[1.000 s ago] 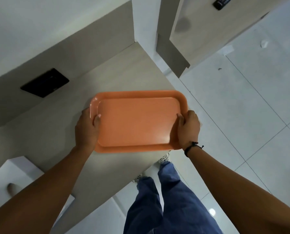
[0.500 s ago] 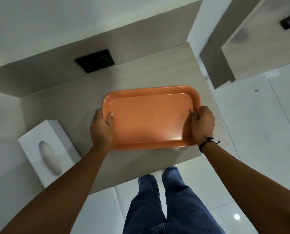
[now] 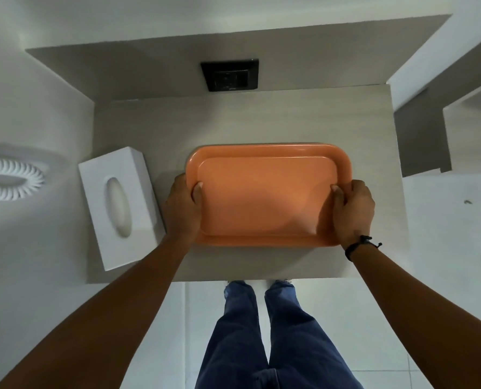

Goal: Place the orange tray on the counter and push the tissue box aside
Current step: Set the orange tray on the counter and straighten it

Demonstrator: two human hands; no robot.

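The orange tray (image 3: 267, 192) is rectangular with rounded corners and lies flat over the middle of the beige counter (image 3: 233, 122). My left hand (image 3: 182, 207) grips its left rim, thumb on the inside. My right hand (image 3: 353, 210) grips its right rim the same way; a black cord sits on that wrist. Whether the tray rests on the counter or hovers just above it I cannot tell. The white tissue box (image 3: 118, 206), with an oval slot on top, stands on the counter's left end, a short gap from my left hand.
A black socket plate (image 3: 230, 75) is set in the back panel behind the tray. A white coiled cord (image 3: 12, 178) lies on the white surface to the left. The counter's front edge is just above my legs in blue jeans (image 3: 264, 332). Tiled floor lies to the right.
The view has swung so the counter faces me squarely. The tray, held by both hands, has come down toward the counter's middle, and the whole tissue box has come into view at left.
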